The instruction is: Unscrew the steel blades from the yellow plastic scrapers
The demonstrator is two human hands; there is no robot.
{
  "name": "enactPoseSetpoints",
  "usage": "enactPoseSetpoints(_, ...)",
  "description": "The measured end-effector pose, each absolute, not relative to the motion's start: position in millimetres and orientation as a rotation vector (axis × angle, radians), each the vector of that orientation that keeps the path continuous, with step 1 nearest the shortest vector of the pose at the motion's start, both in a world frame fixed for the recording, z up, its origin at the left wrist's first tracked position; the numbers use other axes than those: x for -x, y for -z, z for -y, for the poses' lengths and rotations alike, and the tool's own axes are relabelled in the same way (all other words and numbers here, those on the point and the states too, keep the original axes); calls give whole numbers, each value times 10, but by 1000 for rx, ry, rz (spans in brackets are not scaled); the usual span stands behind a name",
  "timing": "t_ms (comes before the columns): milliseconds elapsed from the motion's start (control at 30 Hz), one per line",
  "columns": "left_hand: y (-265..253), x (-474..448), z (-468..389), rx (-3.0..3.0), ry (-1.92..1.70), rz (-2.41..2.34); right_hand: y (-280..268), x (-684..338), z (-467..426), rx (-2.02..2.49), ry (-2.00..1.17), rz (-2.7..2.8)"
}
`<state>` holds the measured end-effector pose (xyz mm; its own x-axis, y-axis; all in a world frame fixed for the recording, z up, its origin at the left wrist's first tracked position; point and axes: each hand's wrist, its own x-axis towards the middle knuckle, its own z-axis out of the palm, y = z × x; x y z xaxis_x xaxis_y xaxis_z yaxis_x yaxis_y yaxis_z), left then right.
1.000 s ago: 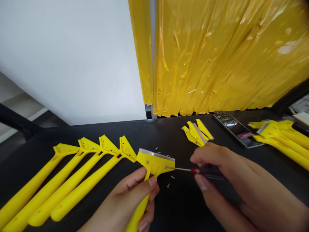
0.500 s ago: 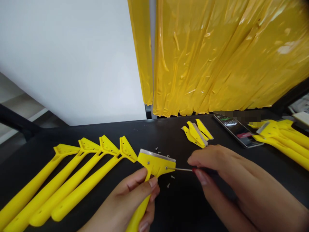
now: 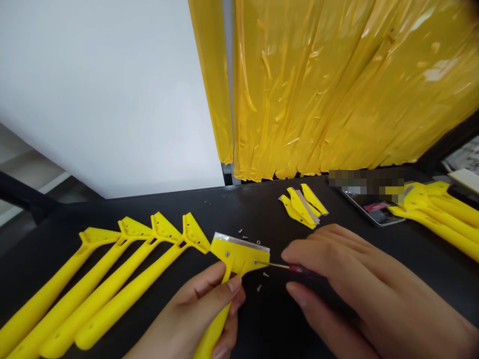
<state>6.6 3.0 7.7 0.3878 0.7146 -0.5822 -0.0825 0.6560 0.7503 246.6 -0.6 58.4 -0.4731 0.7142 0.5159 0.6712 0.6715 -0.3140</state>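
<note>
My left hand (image 3: 202,304) is wrapped round the neck of a yellow scraper (image 3: 245,257), thumb on top. A metal blade edge runs along the scraper's far side, and two screw heads show on its face. In my right hand (image 3: 362,289) is a screwdriver (image 3: 295,269) with a dark red handle, mostly hidden by the fingers. Its thin shaft points left, and the tip meets the right-hand screw (image 3: 255,261). The right thumb stands a little off the handle. Several loose screws (image 3: 259,287) and a small nut (image 3: 258,242) lie around the scraper head.
Several yellow scraper handles (image 3: 138,294) lie side by side on the black table (image 3: 179,202) at left. Yellow head plates with blades (image 3: 301,207) lie beyond my hands. At right are a phone (image 3: 374,209) and more yellow scrapers (image 3: 437,214). Yellow plastic sheeting (image 3: 318,89) hangs behind.
My right thumb has come away from the screwdriver handle, and more of its red part shows. The tip stays at the same screw. The whole view has shifted slightly.
</note>
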Motion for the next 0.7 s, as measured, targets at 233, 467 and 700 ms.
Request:
enactPoseSetpoints(233, -82, -68, -20, -699, -565, -1062, -540, -2509, 18, 1064, -92, 2219)
enactPoseSetpoints(467, -76, -49, -26, -690, -557, -1062, -623, -2393, -32, 1125, 34, 2211)
enactPoseSetpoints(700, -51, -50, -18, -696, -546, -1057, -645, -2346, 8, 1128, 38, 2217)
